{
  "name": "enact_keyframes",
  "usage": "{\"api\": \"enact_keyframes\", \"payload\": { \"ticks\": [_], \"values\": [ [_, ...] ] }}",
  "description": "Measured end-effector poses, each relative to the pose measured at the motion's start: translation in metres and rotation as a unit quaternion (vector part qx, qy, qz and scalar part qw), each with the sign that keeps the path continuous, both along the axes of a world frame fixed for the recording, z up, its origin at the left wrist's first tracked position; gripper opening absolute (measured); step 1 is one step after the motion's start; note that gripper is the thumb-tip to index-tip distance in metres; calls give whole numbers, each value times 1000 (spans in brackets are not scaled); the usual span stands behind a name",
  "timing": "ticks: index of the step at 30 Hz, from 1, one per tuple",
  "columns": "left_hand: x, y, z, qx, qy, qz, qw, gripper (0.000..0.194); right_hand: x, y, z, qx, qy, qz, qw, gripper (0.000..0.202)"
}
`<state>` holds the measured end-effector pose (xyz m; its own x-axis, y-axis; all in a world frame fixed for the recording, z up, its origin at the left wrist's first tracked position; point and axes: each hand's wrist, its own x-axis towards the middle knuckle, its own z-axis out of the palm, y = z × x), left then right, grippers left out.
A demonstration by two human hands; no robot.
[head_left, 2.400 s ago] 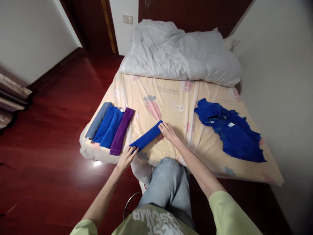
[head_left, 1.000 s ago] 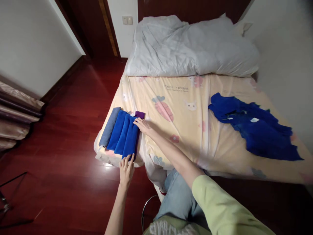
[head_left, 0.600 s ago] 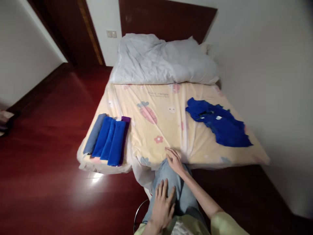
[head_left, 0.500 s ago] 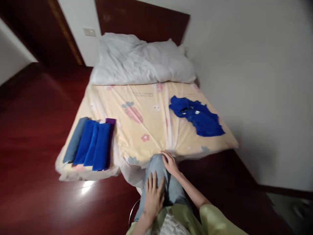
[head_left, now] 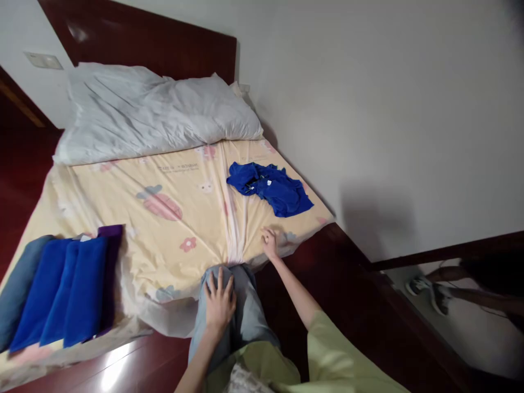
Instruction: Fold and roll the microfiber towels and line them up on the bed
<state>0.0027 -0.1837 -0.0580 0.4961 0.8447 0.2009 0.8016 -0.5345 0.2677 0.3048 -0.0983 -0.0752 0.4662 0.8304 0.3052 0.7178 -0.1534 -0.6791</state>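
My left hand (head_left: pixel 220 303) rests on the left knee of my jeans (head_left: pixel 199 322), its fingers spread. My right hand (head_left: pixel 269 243) hovers by the front edge of the bed, off the leg, with its fingers loosely bent and nothing visible in them. Beyond it a crumpled blue garment (head_left: pixel 286 194) with a small white label lies on the bedsheet (head_left: pixel 204 218). On the left of the bed lie several folded pieces side by side: a grey-blue one (head_left: pixel 22 284), blue ones (head_left: pixel 84 292) and a purple one (head_left: pixel 111 273).
A white quilt or pillow (head_left: pixel 159 117) lies across the head of the bed, before a dark wooden headboard (head_left: pixel 155 38). A pale wall (head_left: pixel 368 109) stands close on the right. At lower right, another person's shoes (head_left: pixel 439 299) and legs show beyond a dark sill.
My view has turned right, bringing the other person's legs into sight. My right hand has lifted off my knee and moved right, toward the crumpled blue garment. My left hand stays on the leg.
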Motion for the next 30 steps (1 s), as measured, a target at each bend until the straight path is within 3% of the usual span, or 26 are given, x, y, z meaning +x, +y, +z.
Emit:
{"api": "enact_keyframes", "payload": {
  "ticks": [4,8,14,19,22,24,27,30],
  "values": [
    [4,3,0,35,7,8,999,43,72,54,30,-56,-95,-78,991,45],
    [6,3,-5,64,25,15,997,43,117,96,43,-100,-146,-121,977,47],
    [8,7,-19,66,18,23,997,43,150,131,47,-216,-203,-128,946,49],
    [12,7,-25,58,13,35,998,44,158,143,49,-192,-201,-96,956,59],
    [16,5,-22,54,14,47,997,42,136,136,50,-124,-189,-53,973,58],
    [19,4,-18,48,10,58,997,41,100,116,46,-71,-168,19,983,57],
    [20,4,-11,28,8,62,998,40,12,52,29,22,-117,180,976,51],
    [17,3,-8,-40,24,77,996,42,-90,-34,1,64,-49,244,967,37]
  ]
}}
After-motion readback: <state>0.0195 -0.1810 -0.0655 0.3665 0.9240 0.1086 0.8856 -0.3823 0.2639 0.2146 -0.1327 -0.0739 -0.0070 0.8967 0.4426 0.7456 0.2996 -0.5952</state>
